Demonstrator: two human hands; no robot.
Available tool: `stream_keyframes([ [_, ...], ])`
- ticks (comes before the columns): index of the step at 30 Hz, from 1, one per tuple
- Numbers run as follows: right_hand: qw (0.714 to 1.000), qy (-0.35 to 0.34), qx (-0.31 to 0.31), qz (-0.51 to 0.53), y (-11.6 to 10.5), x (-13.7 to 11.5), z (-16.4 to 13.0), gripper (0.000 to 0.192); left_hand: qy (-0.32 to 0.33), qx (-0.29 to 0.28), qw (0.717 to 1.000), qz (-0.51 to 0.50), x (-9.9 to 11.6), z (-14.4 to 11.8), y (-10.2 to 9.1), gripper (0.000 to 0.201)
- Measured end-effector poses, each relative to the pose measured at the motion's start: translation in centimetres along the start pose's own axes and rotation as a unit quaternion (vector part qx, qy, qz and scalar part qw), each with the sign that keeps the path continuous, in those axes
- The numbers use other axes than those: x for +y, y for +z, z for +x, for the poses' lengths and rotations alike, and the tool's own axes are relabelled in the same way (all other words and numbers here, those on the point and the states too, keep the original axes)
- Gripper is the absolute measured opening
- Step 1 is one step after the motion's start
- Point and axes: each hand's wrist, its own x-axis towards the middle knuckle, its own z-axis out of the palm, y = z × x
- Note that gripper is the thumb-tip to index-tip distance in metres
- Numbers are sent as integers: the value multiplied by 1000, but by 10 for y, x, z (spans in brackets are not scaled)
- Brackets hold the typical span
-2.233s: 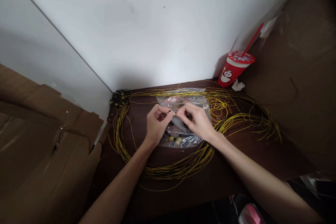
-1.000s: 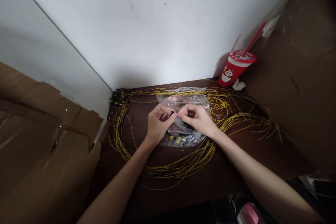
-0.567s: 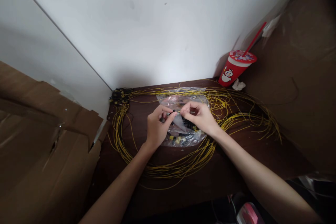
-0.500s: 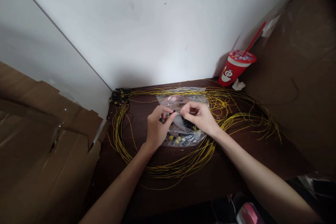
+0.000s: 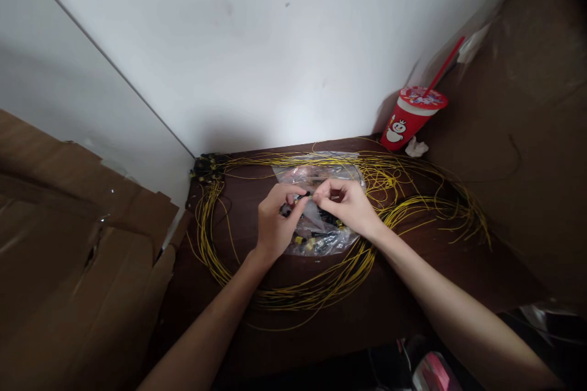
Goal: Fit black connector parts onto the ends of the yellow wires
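My left hand is closed in a pinch on a small black connector, held above a clear plastic bag. Close beside it, the thumb and forefinger of my right hand are pressed together on what looks like a thin yellow wire, mostly hidden by the fingertips. Several black and yellow connectors lie in the bag under my hands. A long bundle of yellow wires loops around the bag and passes beneath both forearms.
Black wire ends are bunched at the back left corner of the dark brown table. A red cup with a straw stands at the back right, near a crumpled tissue. Cardboard rises on the left; a white wall is behind.
The black connector in my left fingers has tilted slightly and shows more between the fingertips. Both hands stay in nearly the same place.
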Motion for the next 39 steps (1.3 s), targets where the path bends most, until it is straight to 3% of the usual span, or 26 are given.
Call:
stream_keyframes([
  [4, 1000, 4, 3, -17, 0, 1, -1, 9, 14, -9, 1000, 11, 2, 1, 0, 17],
  [15, 994, -13, 32, -99, 3, 0, -4, 5, 100, -17, 992, 69, 2, 0, 1, 13],
  [24, 990, 24, 71, -121, 7, 2, -6, 7, 153, -26, 979, 136, 0, -1, 1, 14],
  [39, 972, -112, 15, -204, 3, -1, -4, 10, 129, -14, 979, 154, -3, -1, 1, 11],
])
